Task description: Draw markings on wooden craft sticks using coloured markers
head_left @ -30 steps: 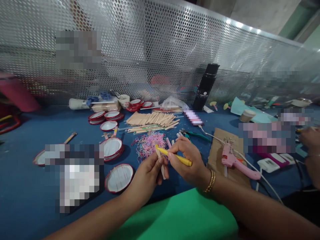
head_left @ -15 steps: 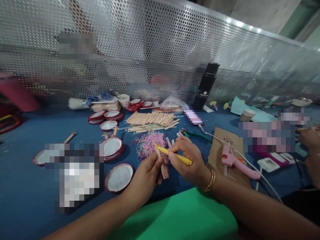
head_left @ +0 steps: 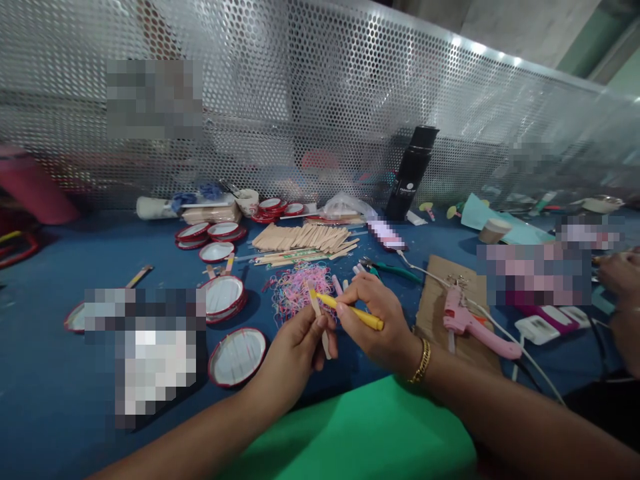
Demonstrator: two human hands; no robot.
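Observation:
My left hand (head_left: pixel 300 339) pinches a flat wooden stick (head_left: pixel 319 313) that stands tilted, with a yellow patch near its top. In my right hand (head_left: pixel 374 319) is a yellow marker (head_left: pixel 356 312), its tip at or very close to the stick's coloured patch. Behind both hands lies a tangle of pink and multicoloured strands (head_left: pixel 300 287). Farther back is a pile of bare wooden sticks (head_left: pixel 300 239). A red-rimmed round lid (head_left: pixel 238 357) rests left of my left hand, and more such lids (head_left: pixel 223 297) are stacked beyond it.
A pink glue gun (head_left: pixel 470 323) lies on cardboard (head_left: pixel 433 293) at right, with a white cable nearby. Green-handled pliers (head_left: pixel 395 270) and a black bottle (head_left: pixel 411 173) are behind my right hand. Green material (head_left: pixel 360 433) is at the front. Another person's hand (head_left: pixel 620 273) shows at far right.
The marker tip has drawn back very slightly from the top of the stick, and more of the yellow patch shows. Both hands keep their hold.

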